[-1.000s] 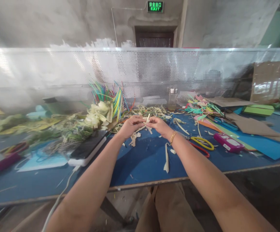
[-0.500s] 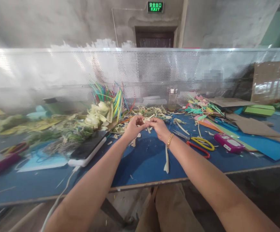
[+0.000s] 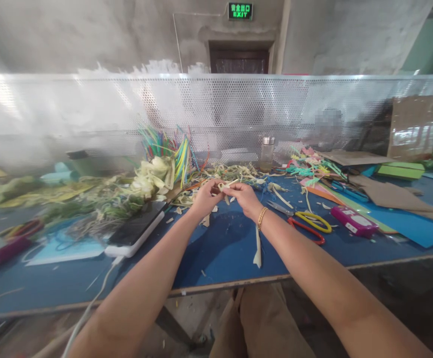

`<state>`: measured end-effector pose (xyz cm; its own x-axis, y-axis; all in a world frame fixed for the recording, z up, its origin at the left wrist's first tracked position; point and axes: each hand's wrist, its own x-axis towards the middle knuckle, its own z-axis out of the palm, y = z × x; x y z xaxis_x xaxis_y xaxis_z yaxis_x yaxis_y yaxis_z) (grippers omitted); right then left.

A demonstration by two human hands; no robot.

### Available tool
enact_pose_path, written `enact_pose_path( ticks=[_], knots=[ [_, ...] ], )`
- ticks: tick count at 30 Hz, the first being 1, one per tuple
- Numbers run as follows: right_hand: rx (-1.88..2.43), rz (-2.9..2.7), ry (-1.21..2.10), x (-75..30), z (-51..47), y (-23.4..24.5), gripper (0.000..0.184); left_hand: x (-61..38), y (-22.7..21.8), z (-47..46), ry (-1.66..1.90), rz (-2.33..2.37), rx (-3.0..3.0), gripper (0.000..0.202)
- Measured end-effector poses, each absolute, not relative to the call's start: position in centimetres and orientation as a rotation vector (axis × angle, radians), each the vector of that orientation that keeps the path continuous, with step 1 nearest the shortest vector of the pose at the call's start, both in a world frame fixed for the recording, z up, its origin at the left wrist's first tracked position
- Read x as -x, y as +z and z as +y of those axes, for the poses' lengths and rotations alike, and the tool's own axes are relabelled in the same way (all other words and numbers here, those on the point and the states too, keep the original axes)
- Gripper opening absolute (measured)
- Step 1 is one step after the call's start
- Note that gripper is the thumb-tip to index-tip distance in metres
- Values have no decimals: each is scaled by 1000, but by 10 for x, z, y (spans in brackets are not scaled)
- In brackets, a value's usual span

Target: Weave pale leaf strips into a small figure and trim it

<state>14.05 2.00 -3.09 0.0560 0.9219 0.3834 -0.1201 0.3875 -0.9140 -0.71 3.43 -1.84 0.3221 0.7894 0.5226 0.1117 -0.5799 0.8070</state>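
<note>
Both hands meet above the middle of the blue table. My left hand is closed in a pinch on a pale cream strip, which looks looped or folded between the fingers. My right hand, with a gold bracelet at the wrist, pinches the same strip from the other side. A short end hangs below the fingertips. Its material is too small to make out. Another pale strip lies on the table under my right wrist. Pale scraps are scattered below my left hand.
Scissors with red and yellow handles and a purple box-like object lie at right, beside coloured sheets. A black phone on a white power bank trails a cable at left. A glass bottle stands behind the plant-like strips.
The fingers have shifted slightly around the pale strip, and my right hand sits a touch further left. Both hands still hold it.
</note>
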Motion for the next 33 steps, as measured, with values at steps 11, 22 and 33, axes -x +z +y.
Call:
enact_pose_path(
  ticks=[11, 22, 33],
  knots=[
    [876, -1163, 975, -143, 21, -29, 24, 4, -15, 27, 1223, 693, -1773, 28],
    [806, -1261, 931, -141, 18, -28, 18, 3, -21, 34, 1273, 748, -1637, 29],
    [827, -1302, 953, -141, 17, -28, 20, 12, -14, 37, 1224, 762, -1668, 29]
  ],
)
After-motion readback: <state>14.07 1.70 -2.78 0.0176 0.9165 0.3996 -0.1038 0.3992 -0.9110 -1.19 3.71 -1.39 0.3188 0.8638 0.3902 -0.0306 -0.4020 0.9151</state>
